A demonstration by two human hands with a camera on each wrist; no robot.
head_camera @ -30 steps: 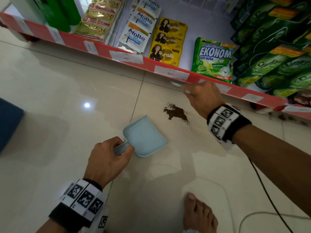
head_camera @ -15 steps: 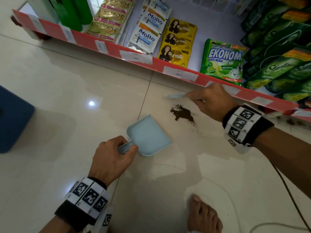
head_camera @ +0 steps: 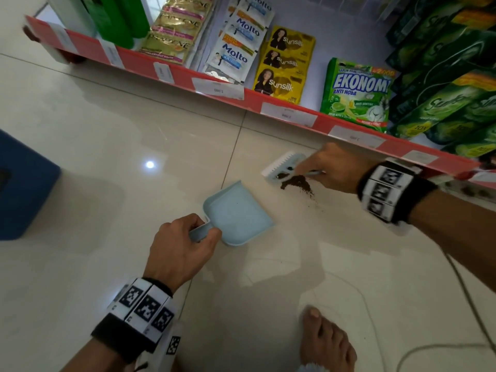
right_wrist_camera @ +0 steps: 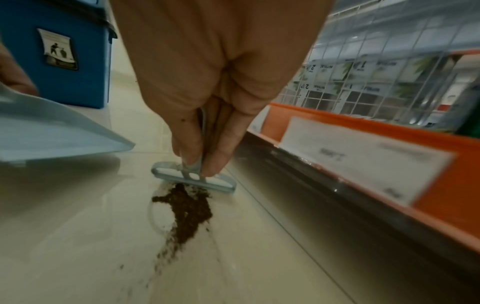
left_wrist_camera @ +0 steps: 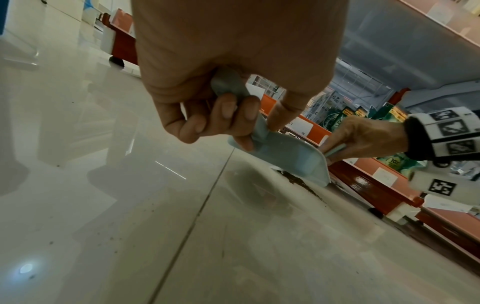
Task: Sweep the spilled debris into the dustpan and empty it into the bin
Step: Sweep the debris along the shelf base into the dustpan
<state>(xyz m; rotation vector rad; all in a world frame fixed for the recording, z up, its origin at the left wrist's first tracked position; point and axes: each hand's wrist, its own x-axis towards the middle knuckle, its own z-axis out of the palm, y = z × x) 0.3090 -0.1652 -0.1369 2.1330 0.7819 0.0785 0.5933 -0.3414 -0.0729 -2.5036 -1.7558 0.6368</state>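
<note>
A bare foot point(head_camera: 328, 342) stands nearest on the tiled floor point(head_camera: 94, 146), with a thin cable point(head_camera: 464, 296) trailing beside it. Ahead of it the left hand point(head_camera: 178, 249) is wrapped round the handle of a pale blue dustpan point(head_camera: 237, 213), whose open lip points toward the right hand and stops just short of the brown debris point(head_camera: 296, 183); a strip of bare tile separates them. Beyond the pan, the right hand point(head_camera: 338, 167) pinches the thin handle of a small brush point(head_camera: 281, 165), its head down at the far edge of the pile. Just behind that hand runs the red shelf edge point(head_camera: 290, 108), leaving little room. Off to the left hand's side, across open floor, sits a blue bin point(head_camera: 24, 186).
</note>
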